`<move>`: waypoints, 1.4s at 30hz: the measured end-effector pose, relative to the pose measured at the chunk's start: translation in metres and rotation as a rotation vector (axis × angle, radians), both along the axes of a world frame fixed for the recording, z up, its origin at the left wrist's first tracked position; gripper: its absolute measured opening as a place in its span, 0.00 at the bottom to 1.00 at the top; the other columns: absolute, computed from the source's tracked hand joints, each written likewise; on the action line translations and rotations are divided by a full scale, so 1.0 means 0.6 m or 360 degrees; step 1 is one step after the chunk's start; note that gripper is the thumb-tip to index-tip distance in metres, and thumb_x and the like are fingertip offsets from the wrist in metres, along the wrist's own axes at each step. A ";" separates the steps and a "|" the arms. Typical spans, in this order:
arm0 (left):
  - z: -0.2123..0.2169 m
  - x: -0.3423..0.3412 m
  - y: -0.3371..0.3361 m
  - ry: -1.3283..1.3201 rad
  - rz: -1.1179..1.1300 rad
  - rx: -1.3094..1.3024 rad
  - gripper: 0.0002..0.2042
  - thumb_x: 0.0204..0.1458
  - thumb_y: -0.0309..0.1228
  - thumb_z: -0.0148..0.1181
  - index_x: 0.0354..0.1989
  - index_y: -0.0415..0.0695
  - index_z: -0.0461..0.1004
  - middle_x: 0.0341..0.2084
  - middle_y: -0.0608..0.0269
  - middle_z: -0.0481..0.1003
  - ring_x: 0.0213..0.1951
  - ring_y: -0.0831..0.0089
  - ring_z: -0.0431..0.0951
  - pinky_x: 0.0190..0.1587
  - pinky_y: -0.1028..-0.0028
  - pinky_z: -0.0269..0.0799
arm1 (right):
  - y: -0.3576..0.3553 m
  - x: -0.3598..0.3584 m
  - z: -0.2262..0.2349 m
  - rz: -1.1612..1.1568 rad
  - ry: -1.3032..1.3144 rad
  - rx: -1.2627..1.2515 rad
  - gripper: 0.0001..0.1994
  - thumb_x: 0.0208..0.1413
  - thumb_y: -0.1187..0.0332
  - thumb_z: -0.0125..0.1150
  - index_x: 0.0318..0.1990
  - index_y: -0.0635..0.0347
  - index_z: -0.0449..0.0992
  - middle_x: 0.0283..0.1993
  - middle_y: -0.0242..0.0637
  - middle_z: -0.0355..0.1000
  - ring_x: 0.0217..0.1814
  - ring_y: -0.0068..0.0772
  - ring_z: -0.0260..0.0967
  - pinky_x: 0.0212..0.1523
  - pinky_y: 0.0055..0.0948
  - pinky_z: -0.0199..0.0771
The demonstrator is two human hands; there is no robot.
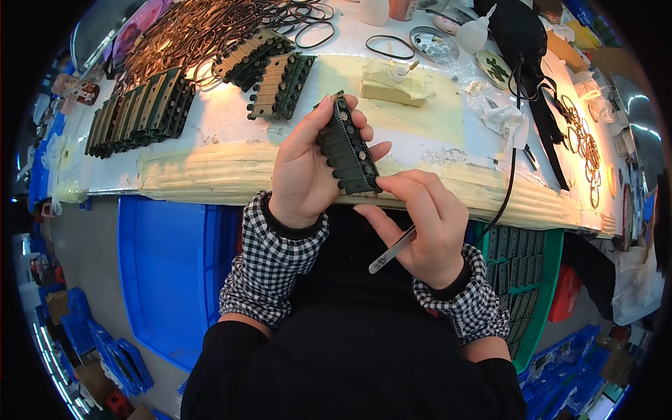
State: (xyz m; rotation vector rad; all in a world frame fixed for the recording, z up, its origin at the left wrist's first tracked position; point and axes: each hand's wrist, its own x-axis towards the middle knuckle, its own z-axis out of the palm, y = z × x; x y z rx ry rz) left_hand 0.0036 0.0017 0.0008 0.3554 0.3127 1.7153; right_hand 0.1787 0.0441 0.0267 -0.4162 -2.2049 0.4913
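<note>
My left hand is wrapped round a dark green, ribbed stack of strips, held tilted above the table's front edge. Round metal studs and a thin dark beaded edge run along its right side. At its lower right corner, the index fingertip of my right hand touches the piece, thumb held apart. Tucked in that same hand are flat silver tweezers, their blunt end sticking out toward my body; the tips are hidden by the hand. Similar stacks in green and tan lie beyond, with a longer row at the left.
A heap of brown loops covers the table's far left. Ahead sits a cream block; a white squeeze bottle and a black bag are farther right. Below the edge are a blue bin and a green crate of dark pieces.
</note>
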 end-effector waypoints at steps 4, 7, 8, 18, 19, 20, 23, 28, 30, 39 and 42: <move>-0.001 0.001 -0.001 -0.0013 0.0007 -0.0010 0.15 0.67 0.41 0.38 0.49 0.44 0.66 0.36 0.64 0.69 0.40 0.71 0.71 0.52 0.62 0.76 | 0.004 -0.002 -0.018 -0.0156 0.0035 0.0366 0.13 0.43 0.68 0.72 0.36 0.61 0.77 0.32 0.33 0.73 0.25 0.30 0.70 0.23 0.24 0.67; -0.003 0.002 0.001 -0.0010 0.0033 -0.0037 0.15 0.66 0.42 0.40 0.49 0.45 0.65 0.36 0.65 0.69 0.41 0.73 0.71 0.53 0.63 0.75 | 0.005 -0.004 -0.021 -0.0216 0.0044 0.0518 0.12 0.43 0.69 0.71 0.36 0.62 0.78 0.32 0.34 0.74 0.24 0.29 0.69 0.23 0.23 0.66; -0.002 0.002 0.002 -0.0016 0.0042 -0.0047 0.15 0.66 0.43 0.40 0.50 0.45 0.65 0.36 0.65 0.69 0.41 0.73 0.71 0.53 0.63 0.75 | 0.005 -0.005 -0.022 -0.0230 0.0039 0.0557 0.12 0.43 0.70 0.71 0.36 0.62 0.78 0.31 0.34 0.74 0.24 0.28 0.69 0.23 0.23 0.66; 0.005 0.017 0.004 0.0315 0.0206 -0.0049 0.17 0.66 0.44 0.41 0.52 0.44 0.64 0.39 0.65 0.70 0.43 0.72 0.72 0.56 0.59 0.72 | 0.012 -0.009 -0.013 -0.0316 -0.0023 0.0518 0.09 0.45 0.69 0.69 0.33 0.62 0.78 0.30 0.33 0.73 0.24 0.28 0.69 0.24 0.23 0.66; 0.005 0.020 0.003 0.0368 0.0250 -0.0047 0.17 0.66 0.43 0.41 0.52 0.44 0.64 0.39 0.65 0.70 0.43 0.72 0.72 0.56 0.59 0.72 | 0.012 -0.013 -0.015 -0.0340 -0.0027 0.0558 0.09 0.45 0.68 0.69 0.32 0.62 0.77 0.30 0.34 0.73 0.24 0.28 0.69 0.24 0.23 0.66; 0.004 0.022 0.003 0.0420 0.0294 -0.0044 0.17 0.66 0.43 0.40 0.53 0.44 0.64 0.39 0.64 0.70 0.43 0.72 0.72 0.56 0.58 0.72 | 0.013 -0.015 -0.017 -0.0364 -0.0032 0.0599 0.09 0.45 0.68 0.69 0.32 0.62 0.77 0.30 0.34 0.73 0.24 0.28 0.69 0.24 0.23 0.66; 0.006 0.023 0.004 0.0447 0.0310 -0.0065 0.17 0.66 0.43 0.40 0.53 0.43 0.64 0.40 0.64 0.70 0.44 0.72 0.72 0.56 0.57 0.72 | 0.015 -0.020 -0.021 -0.0395 -0.0018 0.0654 0.10 0.45 0.67 0.70 0.32 0.61 0.77 0.30 0.34 0.73 0.24 0.28 0.69 0.24 0.23 0.66; 0.002 0.014 0.002 0.0245 0.0214 -0.0008 0.17 0.66 0.42 0.39 0.53 0.43 0.64 0.39 0.64 0.70 0.45 0.70 0.72 0.57 0.57 0.71 | 0.012 -0.014 -0.019 -0.0314 0.0089 0.0508 0.11 0.43 0.68 0.71 0.33 0.62 0.77 0.29 0.34 0.73 0.23 0.29 0.69 0.23 0.24 0.67; 0.000 0.008 0.000 0.0114 0.0137 0.0033 0.16 0.66 0.41 0.39 0.52 0.43 0.65 0.39 0.63 0.70 0.45 0.70 0.71 0.57 0.58 0.71 | 0.007 -0.007 -0.018 -0.0277 0.0085 0.0406 0.12 0.42 0.68 0.72 0.33 0.61 0.78 0.29 0.34 0.74 0.23 0.30 0.70 0.23 0.24 0.67; -0.006 -0.005 -0.002 -0.0152 -0.0089 0.0217 0.12 0.62 0.38 0.45 0.44 0.43 0.68 0.35 0.63 0.70 0.40 0.69 0.71 0.50 0.62 0.74 | 0.006 0.004 -0.027 -0.0033 0.0193 0.0216 0.10 0.42 0.71 0.71 0.33 0.60 0.77 0.29 0.33 0.75 0.24 0.30 0.71 0.23 0.24 0.66; -0.004 -0.006 -0.005 -0.0187 -0.0125 0.0234 0.11 0.61 0.38 0.46 0.44 0.43 0.65 0.33 0.65 0.65 0.39 0.71 0.65 0.49 0.66 0.72 | 0.006 0.003 -0.027 -0.0019 0.0225 0.0272 0.10 0.42 0.70 0.72 0.32 0.60 0.77 0.29 0.33 0.75 0.24 0.30 0.71 0.23 0.24 0.66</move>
